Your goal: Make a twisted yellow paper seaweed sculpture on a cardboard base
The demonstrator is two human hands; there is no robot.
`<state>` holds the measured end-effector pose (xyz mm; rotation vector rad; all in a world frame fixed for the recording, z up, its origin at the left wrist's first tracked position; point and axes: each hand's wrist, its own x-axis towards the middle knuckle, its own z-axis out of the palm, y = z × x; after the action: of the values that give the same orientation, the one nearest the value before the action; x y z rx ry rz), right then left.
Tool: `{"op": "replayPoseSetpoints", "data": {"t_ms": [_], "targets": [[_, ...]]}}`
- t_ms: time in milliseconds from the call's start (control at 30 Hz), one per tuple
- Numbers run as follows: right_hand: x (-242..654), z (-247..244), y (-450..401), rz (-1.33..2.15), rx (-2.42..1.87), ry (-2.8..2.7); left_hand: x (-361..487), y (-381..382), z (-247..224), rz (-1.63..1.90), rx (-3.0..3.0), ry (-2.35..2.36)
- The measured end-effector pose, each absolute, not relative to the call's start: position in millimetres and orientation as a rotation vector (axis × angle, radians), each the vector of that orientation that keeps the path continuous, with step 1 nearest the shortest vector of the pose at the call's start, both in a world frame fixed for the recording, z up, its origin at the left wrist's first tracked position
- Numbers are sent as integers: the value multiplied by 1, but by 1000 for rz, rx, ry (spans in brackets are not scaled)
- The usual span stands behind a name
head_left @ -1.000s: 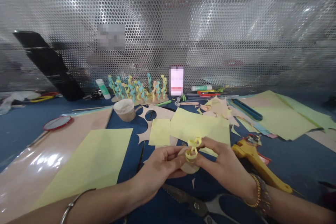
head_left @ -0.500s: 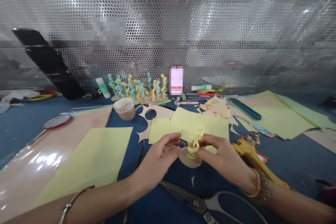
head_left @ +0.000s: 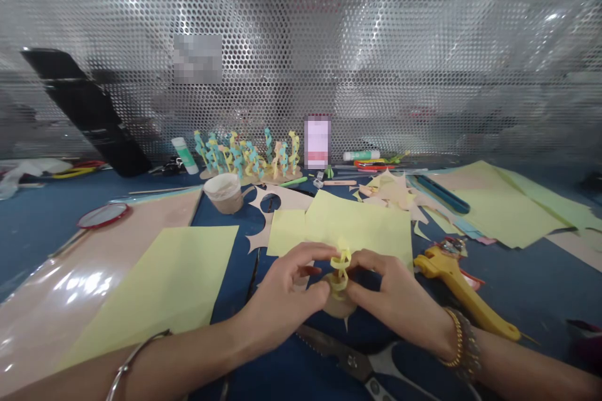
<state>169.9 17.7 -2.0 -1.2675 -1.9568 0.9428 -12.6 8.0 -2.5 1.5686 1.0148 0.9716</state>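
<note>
A small yellow paper spiral (head_left: pixel 340 262) stands upright on a round tan base (head_left: pixel 339 307) between my hands. My left hand (head_left: pixel 294 285) reaches in from the left, its index fingertip at the spiral's upper loop and its thumb by the lower loop. On the other side, my right hand (head_left: pixel 390 285) pinches the spiral's edge between thumb and fingers. Part of the base is hidden behind my fingertips. Just below them lie large scissors (head_left: pixel 350 360) with grey handles.
Yellow paper pieces (head_left: pixel 357 219) lie behind my hands. A yellow glue gun (head_left: pixel 463 294) is at right, a paper cup (head_left: pixel 224 193) at left. Blue and yellow spiral models (head_left: pixel 249 156), a phone (head_left: pixel 318 143) and glue sticks (head_left: pixel 184 155) stand at the back by the perforated metallic screen (head_left: pixel 263 25).
My left hand has moved right and closed in on the yellow spiral. The spiral and its base have shifted slightly towards me, and the spiral stands straighter.
</note>
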Motion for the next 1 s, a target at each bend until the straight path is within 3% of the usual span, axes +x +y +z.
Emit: {"op": "replayPoseSetpoints", "data": {"t_ms": [1000], "targets": [[169, -5, 17, 870, -1258, -2135, -13, 12, -6, 979, 1541, 1095]]}}
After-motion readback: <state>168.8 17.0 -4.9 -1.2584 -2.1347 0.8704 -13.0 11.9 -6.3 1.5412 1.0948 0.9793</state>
